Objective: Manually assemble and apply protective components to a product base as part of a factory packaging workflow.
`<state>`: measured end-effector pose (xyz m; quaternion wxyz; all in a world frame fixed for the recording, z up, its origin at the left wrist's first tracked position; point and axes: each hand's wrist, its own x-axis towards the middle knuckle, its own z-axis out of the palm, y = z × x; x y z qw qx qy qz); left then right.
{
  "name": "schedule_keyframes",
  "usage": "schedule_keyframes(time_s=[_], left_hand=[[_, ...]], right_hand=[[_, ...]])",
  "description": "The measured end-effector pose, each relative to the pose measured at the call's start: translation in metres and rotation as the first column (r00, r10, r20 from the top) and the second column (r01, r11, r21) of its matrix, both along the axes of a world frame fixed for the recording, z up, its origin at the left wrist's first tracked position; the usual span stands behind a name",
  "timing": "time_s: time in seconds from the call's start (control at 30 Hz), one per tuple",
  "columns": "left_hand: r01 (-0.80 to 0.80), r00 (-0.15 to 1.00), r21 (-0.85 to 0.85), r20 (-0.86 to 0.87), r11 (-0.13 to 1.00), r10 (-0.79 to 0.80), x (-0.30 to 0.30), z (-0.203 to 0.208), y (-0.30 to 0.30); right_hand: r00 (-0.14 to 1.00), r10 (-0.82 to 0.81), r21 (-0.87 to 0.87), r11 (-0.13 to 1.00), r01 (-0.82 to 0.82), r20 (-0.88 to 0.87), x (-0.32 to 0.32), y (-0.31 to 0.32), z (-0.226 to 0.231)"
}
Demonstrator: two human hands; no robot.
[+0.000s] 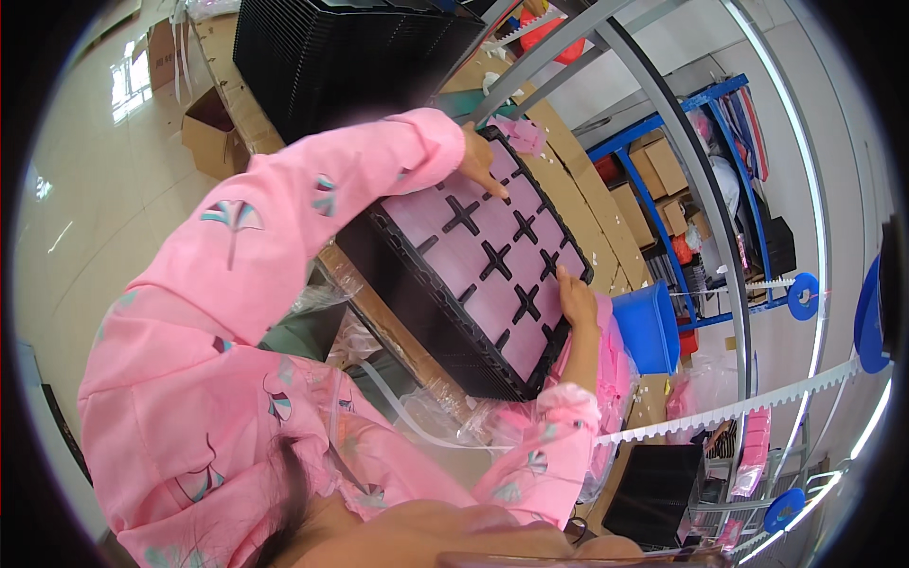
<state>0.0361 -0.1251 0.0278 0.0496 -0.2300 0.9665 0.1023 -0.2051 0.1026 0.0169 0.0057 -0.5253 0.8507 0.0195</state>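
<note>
A stack of black plastic trays [402, 276] stands in front of me. Its top tray shows a pink lining [470, 248] with several black cross-shaped dividers [495, 261] standing through it. My left hand [481, 166] reaches across to the far left corner, one finger stretched over the pink surface, its other fingers partly hidden by the rim and sleeve. At the tray's right side lies my right hand [579, 299], fingers extended and touching the edge by a divider. Neither hand shows anything held between the fingers.
A taller stack of black trays [331, 71] is at the upper left of the cardboard-covered table [592, 204]. A blue bin [647, 327] and pink plastic material [611, 369] sit to the right. Grey metal posts [677, 114] and a white toothed strip [729, 409] cross nearby.
</note>
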Motion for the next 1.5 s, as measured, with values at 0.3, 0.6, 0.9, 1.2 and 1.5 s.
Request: schedule_keyframes(time_s=[0.3, 0.6, 0.9, 1.2, 1.5], left_hand=[[0.026, 0.841, 0.011, -0.540, 1.000, -0.016, 0.155, -0.037, 0.072], [-0.102, 0.761, 0.190, -0.617, 0.976, 0.200, 0.165, -0.062, 0.103], [-0.068, 0.772, -0.308, -0.618, 0.949, -0.146, 0.145, -0.053, 0.150], [-0.024, 0.571, -0.359, -0.771, 0.933, -0.282, 0.102, -0.084, 0.146], [-0.077, 0.009, 0.088, -0.996, 0.993, 0.089, 0.171, 0.037, 0.100]], right_hand=[[0.973, 0.097, -0.719, 0.690, 0.087, 0.211, 0.078, 0.129, -0.046], [0.623, 0.256, -0.618, 0.625, 0.477, 0.739, 0.070, 0.135, -0.059], [0.629, 0.142, -0.538, 0.679, 0.500, 0.764, 0.073, 0.137, -0.033], [0.613, 0.452, -0.762, 0.398, 0.511, 0.647, 0.107, 0.135, 0.017], [0.683, 0.632, -0.930, 0.277, 0.242, 0.366, 0.154, 0.103, 0.034]])
